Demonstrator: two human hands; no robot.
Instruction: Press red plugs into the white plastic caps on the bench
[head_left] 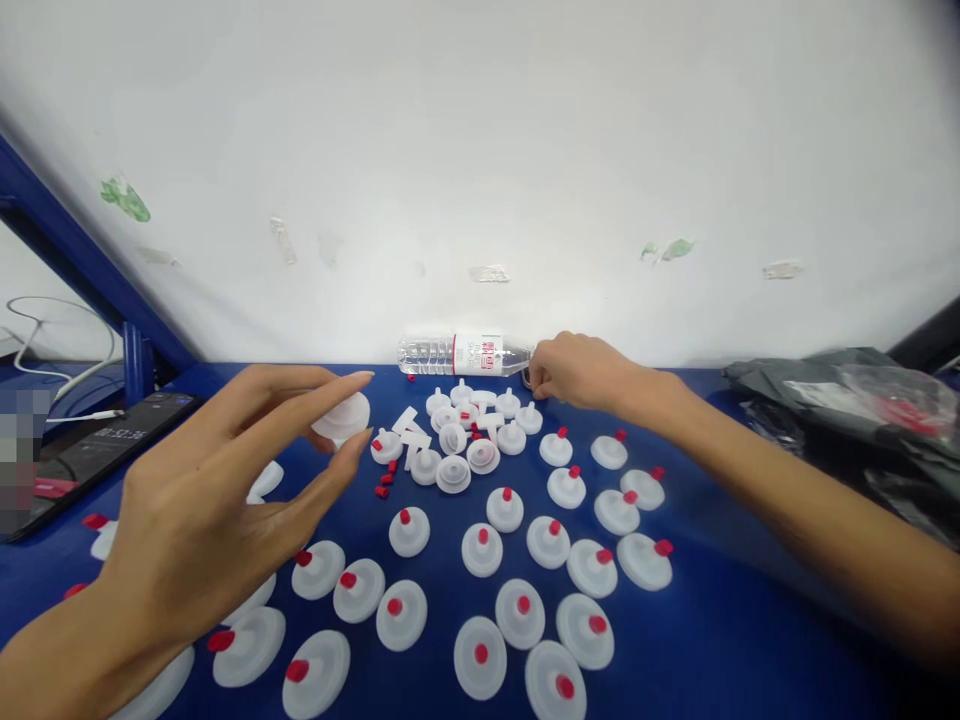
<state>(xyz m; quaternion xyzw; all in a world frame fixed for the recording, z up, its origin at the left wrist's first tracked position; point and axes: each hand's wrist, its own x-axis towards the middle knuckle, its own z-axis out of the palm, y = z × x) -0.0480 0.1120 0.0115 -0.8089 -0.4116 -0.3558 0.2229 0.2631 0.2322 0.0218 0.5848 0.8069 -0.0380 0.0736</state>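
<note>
My left hand [202,500] is raised at the left, pinching a translucent white plastic disc [346,418] between thumb and fingertips. At the back, my right hand [577,370] is closed beside the neck of a clear plastic bottle [427,354] that lies on its side. What its fingers hold, if anything, is hidden. Between the hands lies a pile of white discs with stems [453,474], mixed with small white T-shaped pieces [405,420] and loose red caps [382,491]. Nearer, several white discs with red caps on their stems [481,550] are spread out.
All this lies on a blue table [720,640] against a white wall [480,150]. A phone [112,440] with a cable sits at the left, near a blue metal frame [67,230]. Dark plastic bags [847,400] are heaped at the right, behind my right forearm.
</note>
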